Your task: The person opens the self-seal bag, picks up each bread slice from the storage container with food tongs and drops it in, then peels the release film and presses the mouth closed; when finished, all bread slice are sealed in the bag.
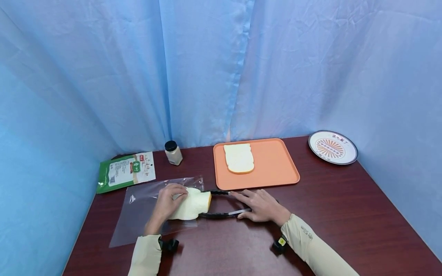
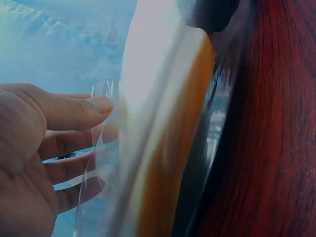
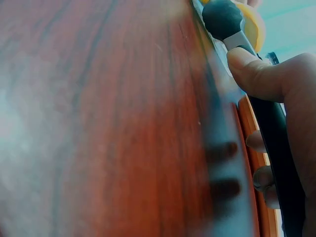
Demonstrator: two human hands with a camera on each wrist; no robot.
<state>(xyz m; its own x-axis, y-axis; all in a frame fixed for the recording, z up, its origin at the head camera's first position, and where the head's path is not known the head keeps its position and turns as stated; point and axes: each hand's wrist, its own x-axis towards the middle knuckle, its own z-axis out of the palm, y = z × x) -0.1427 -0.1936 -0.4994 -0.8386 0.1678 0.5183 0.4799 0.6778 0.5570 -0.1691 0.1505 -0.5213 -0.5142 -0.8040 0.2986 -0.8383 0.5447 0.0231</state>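
Lying at the mouth of a clear plastic bag (image 1: 141, 211), a toast slice (image 1: 193, 205) with a yellow-orange crust is partly inside it, its right end sticking out. My left hand (image 1: 170, 201) pinches the bag's film between thumb and fingers beside the slice. Close up in the left wrist view, the film lies over the slice (image 2: 170, 133). My right hand (image 1: 260, 205) grips a pair of black-and-metal tongs (image 1: 215, 216), whose black tips reach both sides of the slice. In the right wrist view my thumb presses along one arm of the tongs (image 3: 269, 123).
Behind the hands, an orange tray (image 1: 269, 165) carries another toast slice (image 1: 239, 158). A black-capped jar (image 1: 173, 154) and a green-and-white packet (image 1: 127, 171) stand and lie at the back left. At the back right is a patterned plate (image 1: 333, 147). Blue curtains (image 1: 207, 76) enclose the table.
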